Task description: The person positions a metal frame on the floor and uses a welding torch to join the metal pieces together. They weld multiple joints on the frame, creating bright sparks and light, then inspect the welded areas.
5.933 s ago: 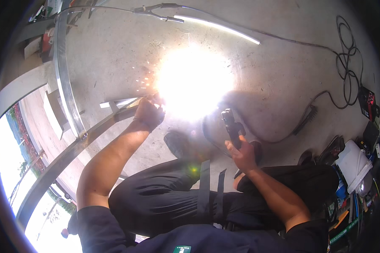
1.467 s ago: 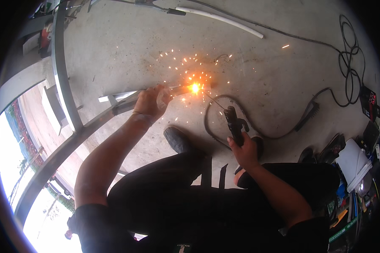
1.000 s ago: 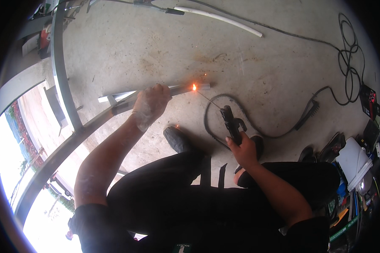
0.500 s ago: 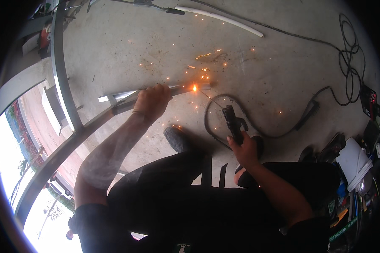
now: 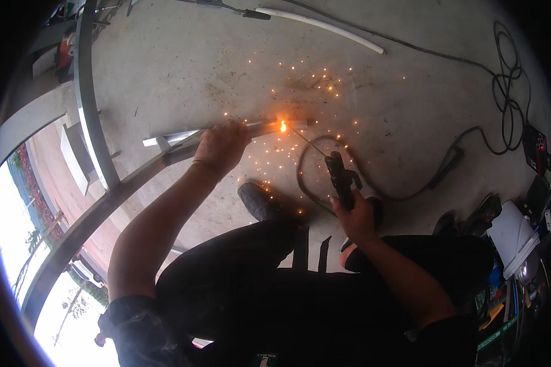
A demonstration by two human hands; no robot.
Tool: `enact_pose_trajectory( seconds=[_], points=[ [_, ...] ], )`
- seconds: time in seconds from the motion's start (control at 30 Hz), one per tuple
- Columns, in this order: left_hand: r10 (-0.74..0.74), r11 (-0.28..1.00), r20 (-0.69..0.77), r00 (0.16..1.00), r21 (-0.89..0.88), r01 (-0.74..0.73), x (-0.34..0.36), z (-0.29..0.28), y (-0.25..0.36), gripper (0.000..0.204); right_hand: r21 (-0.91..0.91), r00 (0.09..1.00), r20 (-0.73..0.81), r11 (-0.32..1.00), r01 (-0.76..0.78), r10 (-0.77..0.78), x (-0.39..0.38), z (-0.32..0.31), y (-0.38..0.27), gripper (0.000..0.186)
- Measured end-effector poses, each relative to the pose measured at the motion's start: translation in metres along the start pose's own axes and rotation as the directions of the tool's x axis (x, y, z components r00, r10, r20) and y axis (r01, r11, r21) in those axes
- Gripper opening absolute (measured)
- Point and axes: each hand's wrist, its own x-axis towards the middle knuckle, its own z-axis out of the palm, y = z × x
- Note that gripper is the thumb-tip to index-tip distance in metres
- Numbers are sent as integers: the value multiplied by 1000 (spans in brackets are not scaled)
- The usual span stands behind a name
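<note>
My left hand (image 5: 222, 147) is closed around a grey square metal tube (image 5: 183, 153), part of a larger frame, near the tube's far end. In my right hand (image 5: 355, 219) is a black welding electrode holder (image 5: 340, 178), gripped by its handle. A thin welding rod (image 5: 308, 142) juts from the holder's jaws toward the upper left. Its tip meets the tube just right of my left hand, in a bright orange glow (image 5: 283, 126) that hides the contact point. Sparks scatter over the floor around it.
Another metal bar of the frame (image 5: 92, 110) rises at left. The holder's black cable (image 5: 389, 197) loops across the concrete floor (image 5: 165, 67) to a tangled coil (image 5: 502, 85). A white tube (image 5: 324, 27) lies at the back. A white container (image 5: 511, 235) and tools crowd the right. My shoe (image 5: 255, 200) is below the sparks.
The glow persists at almost the same spot, and the sparks are spread differently, with more below the tube. Smoke over my left forearm has thinned. Both hands have barely moved.
</note>
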Motion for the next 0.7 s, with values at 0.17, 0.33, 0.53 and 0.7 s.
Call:
enact_pose_trajectory(
  seconds=[0.17,0.33,0.53,0.7],
  points=[
    [-39,999,95,995,-17,41,2,-2,0,35,41,997,-8,996,-74,74,0,0,-11,29],
    [-42,997,131,991,-58,50,5,-6,0,32,-17,1000,-22,1000,-10,10,2,2,-2,30],
    [-43,997,80,996,-55,48,2,-5,-2,30,-21,1000,24,1000,-17,17,4,2,-5,32],
    [-1,998,107,994,68,-6,3,-8,0,34,-141,983,-8,974,178,-181,7,0,-3,31]
  ],
)
